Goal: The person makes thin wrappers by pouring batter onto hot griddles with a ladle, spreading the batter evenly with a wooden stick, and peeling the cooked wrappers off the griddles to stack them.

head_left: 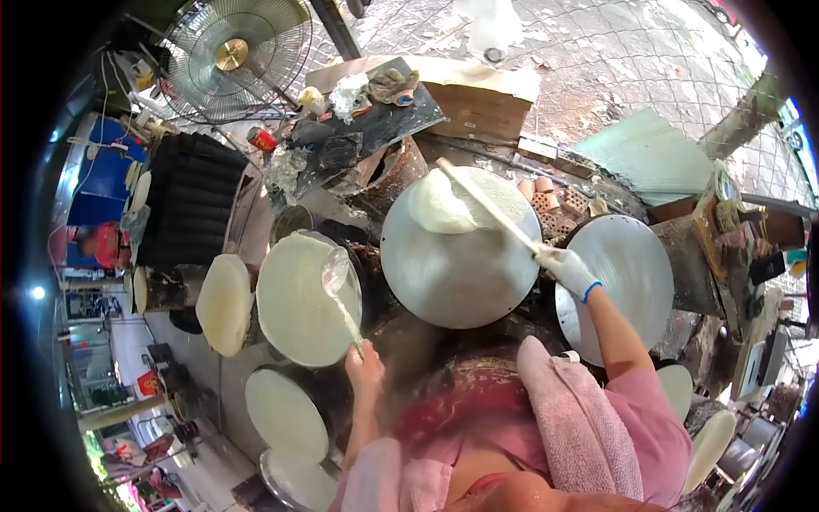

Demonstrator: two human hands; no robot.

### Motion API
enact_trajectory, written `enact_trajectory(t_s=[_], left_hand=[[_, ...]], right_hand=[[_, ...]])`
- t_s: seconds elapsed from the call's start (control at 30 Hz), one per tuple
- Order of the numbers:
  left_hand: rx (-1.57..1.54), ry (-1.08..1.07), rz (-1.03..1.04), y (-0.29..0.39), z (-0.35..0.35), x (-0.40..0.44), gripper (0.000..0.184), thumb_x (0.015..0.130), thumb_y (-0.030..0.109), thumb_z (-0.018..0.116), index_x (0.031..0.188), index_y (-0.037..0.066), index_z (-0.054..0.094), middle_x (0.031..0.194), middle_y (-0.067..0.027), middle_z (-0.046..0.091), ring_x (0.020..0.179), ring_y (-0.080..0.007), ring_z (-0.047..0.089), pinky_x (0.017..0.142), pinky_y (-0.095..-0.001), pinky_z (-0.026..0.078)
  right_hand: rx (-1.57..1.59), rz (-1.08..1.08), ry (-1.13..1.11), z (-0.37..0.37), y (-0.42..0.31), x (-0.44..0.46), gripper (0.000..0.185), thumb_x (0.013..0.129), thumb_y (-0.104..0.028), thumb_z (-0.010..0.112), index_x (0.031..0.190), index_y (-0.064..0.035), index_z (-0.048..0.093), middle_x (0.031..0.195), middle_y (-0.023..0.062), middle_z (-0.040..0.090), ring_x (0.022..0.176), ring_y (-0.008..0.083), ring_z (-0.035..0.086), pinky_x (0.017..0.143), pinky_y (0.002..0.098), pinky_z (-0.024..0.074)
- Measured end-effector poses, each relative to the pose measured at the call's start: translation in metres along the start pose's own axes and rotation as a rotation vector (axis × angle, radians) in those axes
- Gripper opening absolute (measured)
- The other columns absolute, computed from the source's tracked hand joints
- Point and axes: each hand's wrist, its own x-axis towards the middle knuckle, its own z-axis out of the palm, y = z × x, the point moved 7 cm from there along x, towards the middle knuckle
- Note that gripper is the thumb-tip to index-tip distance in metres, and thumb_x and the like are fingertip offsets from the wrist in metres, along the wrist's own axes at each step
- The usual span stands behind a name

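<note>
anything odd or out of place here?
Two things, neither alarming. The right hand wears a white glove while the left hand is bare, so they don't match. Behind the middle griddle, crumpled plastic and other odds and ends are heaped on a dark board, untidy beside the work area. Nothing else stands out.

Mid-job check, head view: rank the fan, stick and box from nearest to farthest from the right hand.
1. Stick: gripped in the gloved right hand.
2. Box: ahead of that hand and to its left.
3. Fan: farthest, at the upper left.
</note>
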Motion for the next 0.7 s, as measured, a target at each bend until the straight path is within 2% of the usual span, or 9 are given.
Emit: enact_trajectory(t_s=[0.07, 0.17, 0.23, 0.3, 0.37, 0.47, 0.6, 0.63, 0.7], left_hand=[[-0.036, 0.028, -0.038, -0.006, 0.003, -0.004, 0.018, 0.102, 0.021, 0.050, 0.097, 0.004, 0.049, 0.061, -0.0002, 0.043, 0.040, -0.0080, 0.038, 0.035, -0.0249, 0.033], [-0.001, 0.044, -0.085, -0.011, 0.005, -0.008, 0.018, 0.102, 0.020, 0.050, 0.095, 0.004, 0.049, 0.062, -0.0004, 0.044, 0.040, -0.0086, 0.038, 0.034, -0.0256, 0.033], [-0.002, 0.045, -0.088, -0.011, 0.002, -0.011, 0.018, 0.100, 0.021, 0.053, 0.096, 0.004, 0.051, 0.066, -0.0010, 0.048, 0.042, -0.0070, 0.043, 0.036, -0.0245, 0.034], [-0.010, 0.057, -0.082, -0.006, 0.004, -0.018, 0.018, 0.099, 0.021, 0.054, 0.094, 0.004, 0.051, 0.066, -0.0015, 0.049, 0.042, -0.0071, 0.044, 0.037, -0.0250, 0.034], [0.033, 0.048, -0.048, -0.014, 0.000, -0.017, 0.020, 0.099, 0.022, 0.054, 0.092, 0.003, 0.051, 0.065, -0.0019, 0.050, 0.042, -0.0075, 0.044, 0.037, -0.0253, 0.034], [0.072, 0.057, -0.039, -0.021, -0.006, -0.020, 0.022, 0.099, 0.022, 0.054, 0.089, 0.003, 0.050, 0.064, -0.0021, 0.050, 0.042, -0.0079, 0.045, 0.038, -0.0257, 0.035], [0.123, 0.090, -0.077, -0.017, -0.009, -0.025, 0.022, 0.099, 0.022, 0.054, 0.090, 0.003, 0.050, 0.064, -0.0017, 0.051, 0.044, -0.0081, 0.046, 0.039, -0.0255, 0.035], [0.127, 0.096, -0.084, -0.018, -0.011, -0.024, 0.022, 0.099, 0.022, 0.055, 0.090, 0.003, 0.051, 0.064, -0.0017, 0.051, 0.044, -0.0080, 0.047, 0.039, -0.0255, 0.036], [0.130, 0.104, -0.091, -0.024, -0.014, -0.019, 0.022, 0.099, 0.022, 0.055, 0.091, 0.002, 0.051, 0.063, -0.0016, 0.051, 0.045, -0.0080, 0.047, 0.040, -0.0255, 0.036]], right_hand=[[0.047, 0.086, -0.134, 0.033, -0.011, -0.004, 0.039, 0.094, -0.033, 0.065, 0.119, -0.0034, 0.069, 0.065, -0.0036, 0.054, 0.052, 0.0069, 0.045, 0.047, 0.0237, 0.0364], [-0.013, 0.117, -0.238, 0.045, 0.002, 0.000, 0.039, 0.092, -0.032, 0.067, 0.119, -0.0043, 0.069, 0.067, -0.0035, 0.057, 0.054, 0.0056, 0.047, 0.048, 0.0237, 0.0382], [-0.126, -0.019, -0.173, 0.018, -0.013, 0.001, 0.039, 0.092, -0.032, 0.068, 0.119, -0.0043, 0.069, 0.071, -0.0024, 0.060, 0.055, 0.0051, 0.047, 0.050, 0.0230, 0.0389], [0.093, -0.191, -0.031, -0.017, -0.011, 0.049, 0.034, 0.091, -0.030, 0.068, 0.112, -0.0040, 0.072, 0.071, -0.0026, 0.059, 0.055, 0.0051, 0.046, 0.050, 0.0230, 0.0381], [-0.125, 0.064, -0.216, -0.005, -0.005, 0.051, 0.031, 0.093, -0.030, 0.066, 0.109, -0.0042, 0.073, 0.067, -0.0038, 0.056, 0.054, 0.0050, 0.045, 0.048, 0.0237, 0.0367], [-0.129, 0.080, -0.372, 0.020, -0.027, 0.018, 0.032, 0.092, -0.032, 0.067, 0.111, -0.0065, 0.072, 0.069, -0.0030, 0.060, 0.055, 0.0056, 0.049, 0.049, 0.0238, 0.0396], [-0.147, -0.079, -0.327, -0.009, -0.048, 0.019, 0.037, 0.092, -0.029, 0.066, 0.120, -0.0043, 0.069, 0.076, -0.0034, 0.063, 0.059, 0.0057, 0.052, 0.054, 0.0231, 0.0433], [-0.119, 0.015, -0.256, -0.018, -0.040, 0.040, 0.038, 0.092, -0.028, 0.066, 0.121, -0.0019, 0.068, 0.073, -0.0038, 0.061, 0.059, 0.0053, 0.050, 0.054, 0.0234, 0.0424], [-0.200, -0.116, -0.212, -0.026, -0.026, 0.089, 0.039, 0.092, -0.031, 0.067, 0.117, -0.0001, 0.069, 0.070, -0.0037, 0.059, 0.058, 0.0053, 0.049, 0.053, 0.0241, 0.0416]])
